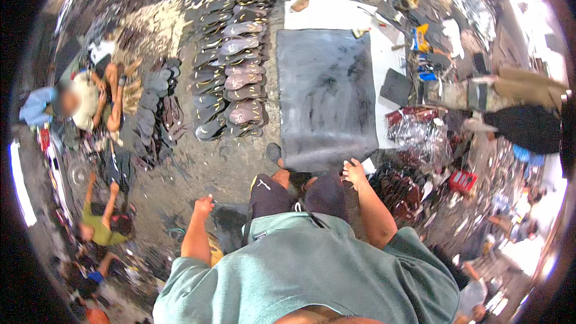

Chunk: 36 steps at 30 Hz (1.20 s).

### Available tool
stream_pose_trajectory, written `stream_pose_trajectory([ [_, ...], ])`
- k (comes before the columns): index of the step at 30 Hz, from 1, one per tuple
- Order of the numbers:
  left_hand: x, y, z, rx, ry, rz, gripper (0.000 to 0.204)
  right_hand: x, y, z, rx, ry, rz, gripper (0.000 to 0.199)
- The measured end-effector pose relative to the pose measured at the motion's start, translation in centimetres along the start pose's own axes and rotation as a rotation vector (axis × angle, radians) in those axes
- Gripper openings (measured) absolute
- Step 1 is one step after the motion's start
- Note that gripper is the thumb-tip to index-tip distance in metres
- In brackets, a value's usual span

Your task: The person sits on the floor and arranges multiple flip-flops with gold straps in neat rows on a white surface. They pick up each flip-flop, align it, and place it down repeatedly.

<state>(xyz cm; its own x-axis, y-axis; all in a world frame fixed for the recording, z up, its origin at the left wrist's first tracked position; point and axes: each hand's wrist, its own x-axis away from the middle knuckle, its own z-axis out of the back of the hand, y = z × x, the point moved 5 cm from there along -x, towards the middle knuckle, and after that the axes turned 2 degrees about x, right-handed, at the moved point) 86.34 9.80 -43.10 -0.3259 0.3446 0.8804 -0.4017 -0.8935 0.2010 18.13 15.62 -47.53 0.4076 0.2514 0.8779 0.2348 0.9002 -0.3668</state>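
Note:
In front of me a large dark grey sheet [327,90] lies on a white sheet [321,13], its near edge by my knees. My right hand [353,172] is beside the grey sheet's near right corner, fingers bent and apart, with nothing visible in them. Out to the left, my left hand [204,205] is closed; what it holds, if anything, is too small to make out. Next to it lies a dark flat piece [233,225], partly hidden by my leg. A loose dark piece [396,87] rests on the white sheet's right side.
Rows of sandals [245,78] stand left of the sheets, with more dark footwear pieces [157,99] beyond. Clear plastic wrapping [423,141] and a red box [463,181] lie to the right. Co-workers sit at the left, one in a green shirt [102,231].

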Motion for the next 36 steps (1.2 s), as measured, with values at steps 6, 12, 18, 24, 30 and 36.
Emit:
stream_pose_trajectory([
  [6,-1.5,-2.5,-0.9,-0.151,-0.157,-0.058,0.045,4.1,2.6,-1.6,-0.113,-0.039,0.077,0.061],
  [12,1.6,7.7,-6.6,-0.200,-0.097,-0.054,0.042,6.8,7.8,3.4,-0.096,0.147,0.180,0.024],
  [18,-0.6,20.6,-6.5,-0.211,-0.256,-0.358,0.041,6.6,16.4,10.0,0.195,0.416,0.074,0.028],
  [24,-1.0,30.7,-7.5,-0.251,-0.234,-0.478,0.052,11.4,23.7,10.7,-0.035,0.801,-0.039,0.015],
  [30,-3.5,34.3,-3.6,-0.241,-0.238,-0.393,0.051,11.4,22.4,4.6,0.006,0.778,-0.139,0.017],
  [36,-9.4,35.9,6.9,-0.083,-0.246,-0.492,0.036,9.2,8.1,1.7,0.080,0.823,0.034,0.024],
])
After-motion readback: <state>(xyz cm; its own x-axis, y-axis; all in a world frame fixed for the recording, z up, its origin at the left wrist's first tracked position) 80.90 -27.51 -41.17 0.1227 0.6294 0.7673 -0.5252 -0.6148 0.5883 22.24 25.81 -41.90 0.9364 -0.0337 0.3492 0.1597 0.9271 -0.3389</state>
